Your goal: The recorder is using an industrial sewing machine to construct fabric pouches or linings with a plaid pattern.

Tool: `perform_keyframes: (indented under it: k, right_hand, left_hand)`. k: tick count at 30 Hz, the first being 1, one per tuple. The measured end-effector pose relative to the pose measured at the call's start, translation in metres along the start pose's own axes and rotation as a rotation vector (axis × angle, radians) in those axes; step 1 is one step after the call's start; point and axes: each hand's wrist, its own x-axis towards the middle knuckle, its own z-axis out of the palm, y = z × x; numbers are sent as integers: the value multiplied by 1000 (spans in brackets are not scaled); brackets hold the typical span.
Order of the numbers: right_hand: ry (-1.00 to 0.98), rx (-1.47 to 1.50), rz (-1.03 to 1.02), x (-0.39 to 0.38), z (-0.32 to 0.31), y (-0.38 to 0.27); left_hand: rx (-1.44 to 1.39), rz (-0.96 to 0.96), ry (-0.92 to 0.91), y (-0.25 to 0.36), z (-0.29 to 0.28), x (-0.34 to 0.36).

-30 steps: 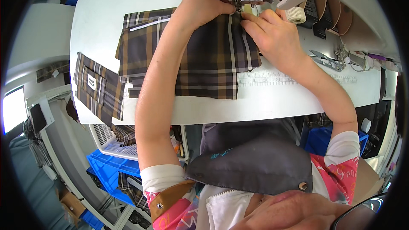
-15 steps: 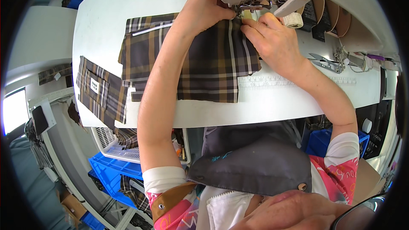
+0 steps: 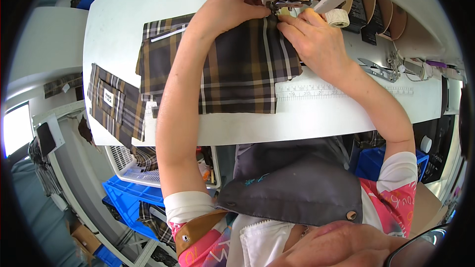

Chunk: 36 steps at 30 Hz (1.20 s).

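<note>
A brown, black and white plaid fabric piece (image 3: pixel 237 74) lies on the white table, its far edge under the sewing machine (image 3: pixel 292 2) by the presser foot. My left hand (image 3: pixel 228 10) is closed on that far edge, just left of the foot, thumb toward the needle area. Right of the foot, my right hand (image 3: pixel 316 39) pinches the fabric's right edge between thumb and fingers. The fingertips of both hands are close together, and the needle itself is hidden. A white strip (image 3: pixel 167 35) shows at the fabric's upper left.
A clear ruler (image 3: pixel 316 89) lies partly beneath the fabric. Another plaid piece with a white label (image 3: pixel 115 103) hangs over the table's left edge. Scissors (image 3: pixel 378 70) rest at the right. Below the table stand a white basket (image 3: pixel 148 178) and a blue crate (image 3: pixel 126 200).
The fabric has shifted slightly up and left, and my left hand and forearm have moved a little left with it. My right hand stays close to the presser foot.
</note>
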Motion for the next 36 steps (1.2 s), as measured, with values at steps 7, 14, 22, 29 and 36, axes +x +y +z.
perform_keyframes:
  k: [7,14,22,29,36]
  right_hand:
    - [8,31,22,-4,-2,1]
    - [-29,88,17,-5,-3,1]
    - [-24,94,9,-4,0,0]
    - [-26,80,11,-4,-1,0]
    - [-64,9,-23,-5,-1,-1]
  left_hand:
    - [-15,-44,-75,-3,-1,-2]
    - [-102,-137,-51,9,-3,-5]
    - [-89,-99,-76,4,-5,0]
    - [-48,-107,-100,-1,-6,1]
    - [927,197,239,31,8,-36]
